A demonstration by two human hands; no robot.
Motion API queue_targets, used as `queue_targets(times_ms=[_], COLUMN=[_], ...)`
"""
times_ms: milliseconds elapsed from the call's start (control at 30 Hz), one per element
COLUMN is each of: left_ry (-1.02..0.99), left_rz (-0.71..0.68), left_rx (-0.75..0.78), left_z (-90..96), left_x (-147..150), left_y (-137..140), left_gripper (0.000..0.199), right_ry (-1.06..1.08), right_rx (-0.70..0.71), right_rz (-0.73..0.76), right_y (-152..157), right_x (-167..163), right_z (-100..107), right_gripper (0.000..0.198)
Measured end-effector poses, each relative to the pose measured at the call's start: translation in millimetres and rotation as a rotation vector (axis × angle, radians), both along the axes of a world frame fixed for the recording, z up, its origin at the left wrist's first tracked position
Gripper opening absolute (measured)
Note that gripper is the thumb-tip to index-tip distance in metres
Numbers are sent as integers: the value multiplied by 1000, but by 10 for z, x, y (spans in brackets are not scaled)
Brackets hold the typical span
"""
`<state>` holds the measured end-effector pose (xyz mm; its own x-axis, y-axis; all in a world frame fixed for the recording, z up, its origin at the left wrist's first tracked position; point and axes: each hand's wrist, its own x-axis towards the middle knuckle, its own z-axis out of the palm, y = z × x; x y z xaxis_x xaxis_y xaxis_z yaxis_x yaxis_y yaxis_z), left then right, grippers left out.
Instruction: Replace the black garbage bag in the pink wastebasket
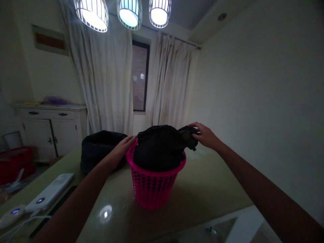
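A pink plastic basket [154, 192] with holes in its wall stands upright on the table. Black cloth [159, 152] is heaped in it and bulges above the rim. My left hand [128, 143] holds the basket's left rim, its fingertips close to the cloth; the thumb is hidden. On the other side, my right hand [204, 135] grips a bunched end of the black cloth, which sticks out past the right rim. What the cloth is, whether garment or bag, I cannot make out.
A dark, open-topped soft bag [101, 148] sits on the table [202, 182] behind my left forearm. At the left lie a white power bank [50, 192], a round white device [11, 216] and cables. A white cabinet [37, 131] stands against the wall; lamps [129, 15] hang overhead.
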<state>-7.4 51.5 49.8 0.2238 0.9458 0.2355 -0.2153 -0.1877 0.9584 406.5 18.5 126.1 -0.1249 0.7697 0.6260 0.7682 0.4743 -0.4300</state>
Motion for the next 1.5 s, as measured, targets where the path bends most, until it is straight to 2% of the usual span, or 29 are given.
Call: queue_targets(times_ms=[67, 133, 233, 300, 367, 400, 433, 467, 533, 633, 700, 733, 800, 867, 900, 967, 1000, 1033, 1100, 1167, 1200, 1267, 1333, 1400, 1500], left_ry=[60, 123, 119, 142, 256, 313, 338, 320, 121, -368, -562, -588, -572, -540, -521, -473, -443, -414, -371, -324, -282, -141, 65, 220, 161], left_rz=[-11, 60, 117, 67, 7, -6, -12, -21, -35, 33, 132, 170, 203, 174, 136, 42, -5, -40, -71, -65, -61, -86, -167, -213, -120], left_rx=[-3, 62, 230, 357, 516, 592, 639, 640, 488, 139, 39, 23, 20, 42, 58, 104, 121, 136, 172, 210, 235, 286, 324, 343, 337], left_z=[114, 213, 291, 309, 323, 333, 344, 356, 383, 441, 492, 517, 556, 581, 591, 611, 621, 630, 634, 599, 565, 472, 379, 322, 328], left_x=[64, 85, 99, 145, 226, 268, 303, 326, 322, 226, 164, 149, 163, 240, 300, 439, 506, 559, 585, 468, 362, 115, -61, -65, 200], left_y=[38, 1, -216, -419, -591, -649, -684, -699, -687, -651, -657, -673, -728, -811, -859, -957, -995, -1019, -1007, -915, -850, -719, -621, -571, -555], left_gripper=[81, 82, 79, 80, 89, 89, 81, 66, 39, 34, 29, 26, 26, 29, 31, 35, 36, 36, 38, 43, 48, 64, 76, 81, 63], right_ry=[-79, -103, -52, 11, 63, 77, 80, 70, 23, -75, -137, -151, -121, -78, -83, -180, -234, -274, -292, -249, -216, -136, -53, 7, -48], right_rx=[-17, -25, -1, -6, -15, -9, 2, 12, 13, -121, -158, -109, 80, 214, 216, 146, 69, -26, -204, -283, -286, -257, -249, -259, -228], right_rz=[88, 138, 66, 27, 36, 49, 67, 86, 104, 68, -19, -78, -152, -55, 63, 325, 450, 575, 739, 740, 702, 619, 580, 558, 569], right_y=[13, 16, 20, 20, 17, 18, 21, 29, 60, 115, 111, 85, -23, -180, -257, -354, -358, -328, -186, 7, 100, 244, 317, 327, 284], right_x=[-51, -99, -179, -258, -349, -388, -415, -424, -379, -212, -136, -140, -264, -548, -738, -1158, -1360, -1538, -1786, -1868, -1860, -1801, -1769, -1814, -1933], right_z=[-24, -45, -56, -43, -24, -17, -17, -25, -65, -151, -167, -150, -69, 33, 72, 93, 74, 39, -54, -128, -149, -162, -165, -183, -208], right_gripper=[51, 51, 40, 28, 23, 23, 23, 23, 27, 37, 35, 31, 27, 39, 54, 100, 110, 102, 57, 18, 14, 23, 26, 28, 19])
